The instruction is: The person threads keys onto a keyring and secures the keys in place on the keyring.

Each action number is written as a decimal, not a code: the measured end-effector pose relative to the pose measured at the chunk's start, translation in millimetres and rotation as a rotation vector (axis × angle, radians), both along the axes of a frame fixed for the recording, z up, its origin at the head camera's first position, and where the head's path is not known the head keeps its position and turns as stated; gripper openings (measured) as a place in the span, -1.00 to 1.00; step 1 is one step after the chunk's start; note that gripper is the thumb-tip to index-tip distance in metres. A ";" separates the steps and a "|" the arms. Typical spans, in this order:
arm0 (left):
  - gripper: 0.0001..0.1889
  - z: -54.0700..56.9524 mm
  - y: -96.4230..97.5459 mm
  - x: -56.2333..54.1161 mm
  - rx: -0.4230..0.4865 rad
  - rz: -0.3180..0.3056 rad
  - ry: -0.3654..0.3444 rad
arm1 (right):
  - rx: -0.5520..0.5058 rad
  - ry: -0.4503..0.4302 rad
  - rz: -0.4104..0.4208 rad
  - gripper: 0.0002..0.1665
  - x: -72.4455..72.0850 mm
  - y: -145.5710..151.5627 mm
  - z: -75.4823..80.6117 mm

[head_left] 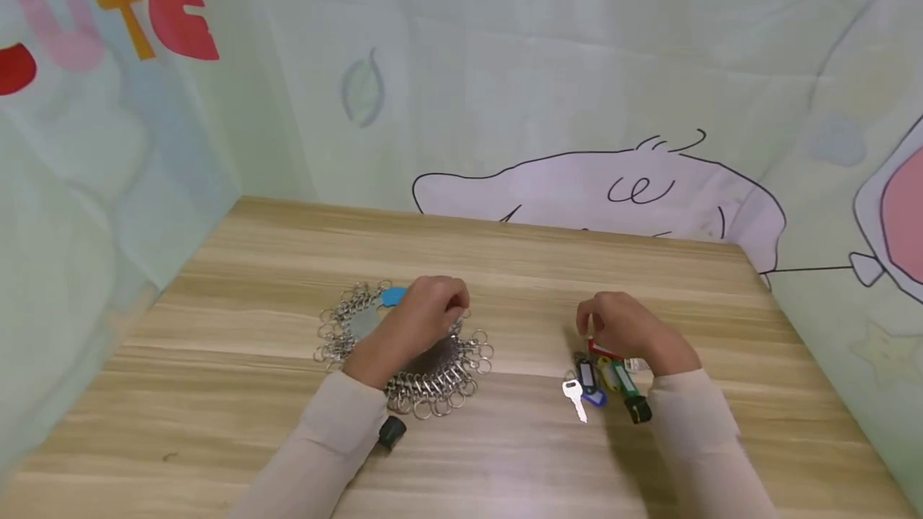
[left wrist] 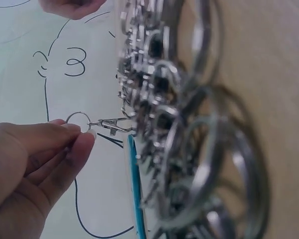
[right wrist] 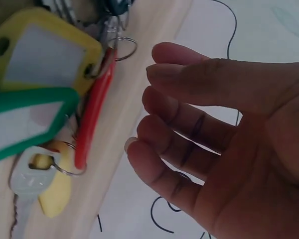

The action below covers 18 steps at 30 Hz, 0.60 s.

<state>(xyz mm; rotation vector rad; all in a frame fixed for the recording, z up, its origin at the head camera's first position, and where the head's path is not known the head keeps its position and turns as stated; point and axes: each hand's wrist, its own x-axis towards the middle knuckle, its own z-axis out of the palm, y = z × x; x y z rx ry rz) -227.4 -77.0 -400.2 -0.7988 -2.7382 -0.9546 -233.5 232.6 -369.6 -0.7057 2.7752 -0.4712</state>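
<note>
My left hand is over the far side of a round cluster of silver clasps and rings. In the left wrist view, its thumb and fingertips pinch a metal key ring joined to a swivel clasp. A flat blue piece lies beside that hand within the cluster. My right hand hovers by a pile of tagged keys, fingers loosely bent and holding nothing. Close to it are a red key tag, a yellow tag, a green tag and a key.
The wooden table carries both piles, with the clasps left and the keys right. A silver key, a black tag and a blue tag form the pile's near left side. A printed cloth wall rises behind the table.
</note>
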 end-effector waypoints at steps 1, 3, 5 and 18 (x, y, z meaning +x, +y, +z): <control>-0.89 -0.1 0.2 -0.5 0.006 0.001 -0.001 | 0.004 -0.019 -0.010 -0.65 -0.8 0.2 -1.5; -0.89 -0.4 0.3 -1.5 0.014 0.004 -0.013 | 0.012 -0.048 -0.021 -0.63 -2.5 0.0 -3.6; -0.89 0.3 0.0 -1.9 0.018 0.008 -0.021 | 0.014 -0.053 -0.020 -0.63 -3.1 -0.4 -4.8; -0.91 -0.4 0.8 -3.3 0.035 0.004 -0.091 | -0.001 -0.064 -0.034 -0.76 -5.0 2.0 -5.7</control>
